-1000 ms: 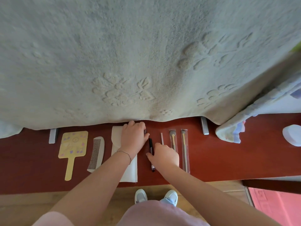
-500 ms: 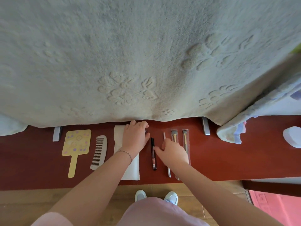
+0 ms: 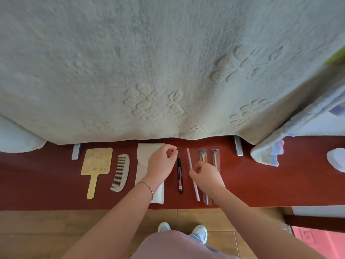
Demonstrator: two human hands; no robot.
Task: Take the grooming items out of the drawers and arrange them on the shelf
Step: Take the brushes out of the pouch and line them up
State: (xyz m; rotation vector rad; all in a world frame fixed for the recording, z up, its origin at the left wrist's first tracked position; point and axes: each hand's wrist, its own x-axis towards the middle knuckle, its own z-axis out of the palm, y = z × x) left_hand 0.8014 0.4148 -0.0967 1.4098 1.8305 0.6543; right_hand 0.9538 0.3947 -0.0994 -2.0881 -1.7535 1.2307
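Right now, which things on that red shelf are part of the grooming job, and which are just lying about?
Job: hand mirror, comb, white pouch, black pen, thin white stick, two bagged brushes.
Lying about: blanket, bundled cloth, white container.

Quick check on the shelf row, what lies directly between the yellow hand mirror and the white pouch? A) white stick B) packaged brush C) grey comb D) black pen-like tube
C. The grey comb lies flat on the red shelf, just right of the yellow hand mirror and just left of the white pouch; the black tube sits on the pouch's other side.
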